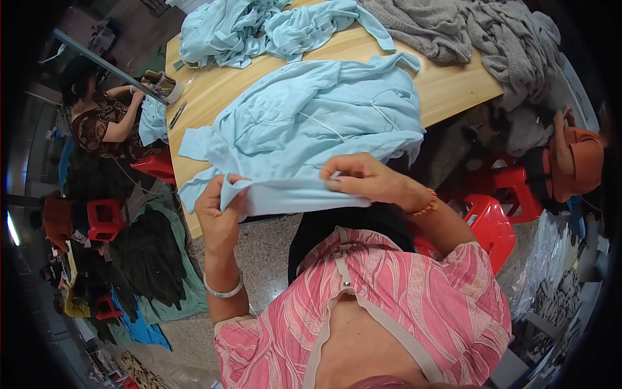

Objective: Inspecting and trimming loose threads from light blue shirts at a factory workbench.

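Note:
A light blue knit hooded garment (311, 120) with pale drawstrings lies spread on the wooden table, its lower edge drawn over the table's front toward me. My left hand (222, 206) pinches that edge band at its left end, thumb on top. Farther right, my right hand (363, 178) has its fingers closed on the upper fold of the same band; its fingertips are slightly blurred. Between the hands the fabric is stretched flat. One cuff sticks out at the left of the garment, beside my left hand.
More light blue garments (227, 32) are heaped at the table's far side. Grey knits (466, 32) hang over its far right corner. At the left edge stand a tool cup (167, 87) and a pen-like tool (177, 115). Red stools (489, 227) and co-workers (100, 120) flank the table.

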Tool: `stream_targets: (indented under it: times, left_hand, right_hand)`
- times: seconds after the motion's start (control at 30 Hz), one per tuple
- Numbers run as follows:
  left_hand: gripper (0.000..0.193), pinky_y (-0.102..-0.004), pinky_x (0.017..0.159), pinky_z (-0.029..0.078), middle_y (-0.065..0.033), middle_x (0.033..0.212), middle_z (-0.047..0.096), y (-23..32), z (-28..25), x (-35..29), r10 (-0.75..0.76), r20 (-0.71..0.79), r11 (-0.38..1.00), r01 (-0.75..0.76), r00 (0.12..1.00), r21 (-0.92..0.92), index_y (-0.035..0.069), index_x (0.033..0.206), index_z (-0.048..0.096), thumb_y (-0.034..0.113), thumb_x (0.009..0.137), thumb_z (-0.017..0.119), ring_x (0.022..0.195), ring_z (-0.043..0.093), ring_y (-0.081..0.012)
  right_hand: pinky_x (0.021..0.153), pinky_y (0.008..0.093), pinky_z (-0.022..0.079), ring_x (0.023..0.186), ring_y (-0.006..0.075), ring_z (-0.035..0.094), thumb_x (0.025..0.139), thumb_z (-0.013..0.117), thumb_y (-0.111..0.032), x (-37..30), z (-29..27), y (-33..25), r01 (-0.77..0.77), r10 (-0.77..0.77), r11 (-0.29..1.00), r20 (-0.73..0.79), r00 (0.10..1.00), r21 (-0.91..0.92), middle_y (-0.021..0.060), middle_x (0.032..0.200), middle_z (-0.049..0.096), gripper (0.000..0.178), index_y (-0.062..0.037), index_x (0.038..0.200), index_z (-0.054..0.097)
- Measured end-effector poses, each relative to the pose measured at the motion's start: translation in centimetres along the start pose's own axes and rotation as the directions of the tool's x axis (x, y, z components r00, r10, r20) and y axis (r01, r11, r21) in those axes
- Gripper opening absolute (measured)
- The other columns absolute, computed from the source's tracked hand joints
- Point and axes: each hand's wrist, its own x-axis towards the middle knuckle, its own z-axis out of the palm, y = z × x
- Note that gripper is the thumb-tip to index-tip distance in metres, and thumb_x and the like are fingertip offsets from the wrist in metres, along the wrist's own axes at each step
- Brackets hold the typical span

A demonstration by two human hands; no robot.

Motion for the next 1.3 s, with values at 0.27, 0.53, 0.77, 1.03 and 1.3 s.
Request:
stream_targets:
  times: [0.27, 0.53, 0.77, 1.03, 1.3]
  left_hand:
    - [0.016, -0.0248, 0.073, 0.047, -0.003, 0.092, 0.062, -1.2, -4.3, -3.5, -0.086, -0.324, 0.947, -0.024, 0.942, -0.32, -0.001, 0.104, 0.059, 0.006, 0.09, 0.059, 0.082, 0.058, -0.0106]
    - [0.029, -0.0313, 0.089, 0.045, -0.0079, 0.109, 0.06, -3.8, -9.5, 0.2, -0.318, -0.48, 0.85, 0.022, 0.817, -0.526, -0.002, 0.112, 0.057, 0.018, 0.091, 0.057, 0.098, 0.058, -0.0189]
    - [0.015, -0.0212, 0.071, 0.04, 0.0013, 0.086, 0.056, -1.0, -3.0, 3.3, -0.104, 0.013, 0.971, 0.099, 0.994, 0.216, 0.001, 0.095, 0.058, 0.005, 0.082, 0.066, 0.08, 0.051, -0.0075]
    - [0.012, -0.0265, 0.055, 0.038, -0.0072, 0.07, 0.052, 2.2, 3.2, 4.4, 0.367, 0.12, 0.763, -0.372, 0.922, 0.529, 0.0, 0.082, 0.058, 0.001, 0.077, 0.068, 0.061, 0.05, -0.0162]
    - [0.011, -0.0233, 0.07, 0.042, -0.0004, 0.084, 0.055, 1.3, -2.8, 3.1, 0.307, -0.561, 0.94, -0.155, 0.769, 0.303, -0.001, 0.093, 0.055, 0.009, 0.091, 0.06, 0.076, 0.049, -0.0087]
  right_hand:
    - [0.066, 0.0198, 0.043, 0.074, 0.0042, 0.054, 0.078, 0.074, -0.012, -8.8, -6.3, -6.1, -0.093, 0.041, 0.939, -0.16, 0.986, -0.332, -0.0011, 0.078, 0.063, 0.019, 0.0028, 0.088, 0.066]
    - [0.067, 0.0318, 0.052, 0.072, 0.0268, 0.066, 0.076, 0.064, -0.006, -8.4, -12.9, -4.5, -0.386, -0.436, 0.255, -0.462, 0.772, -0.886, 0.0125, 0.079, 0.068, 0.016, -0.0047, 0.092, 0.068]
    - [0.077, 0.0304, 0.052, 0.088, 0.0188, 0.065, 0.084, 0.067, -0.012, 1.1, -8.3, -1.6, 0.212, -0.366, 0.789, -0.164, 0.916, -0.576, 0.0127, 0.097, 0.066, 0.031, -0.0014, 0.112, 0.061]
    - [0.064, 0.0277, 0.045, 0.072, 0.0115, 0.055, 0.084, 0.067, -0.015, 6.7, 1.2, -2.5, 0.365, -0.346, 0.922, 0.151, 0.926, -0.126, 0.0059, 0.077, 0.059, 0.024, 0.0021, 0.097, 0.058]
    - [0.065, 0.0283, 0.046, 0.073, 0.0119, 0.056, 0.08, 0.068, -0.016, -2.4, -4.0, -3.6, 0.143, -0.151, 0.893, 0.016, 0.988, -0.427, 0.0063, 0.077, 0.06, 0.025, -0.0001, 0.098, 0.061]
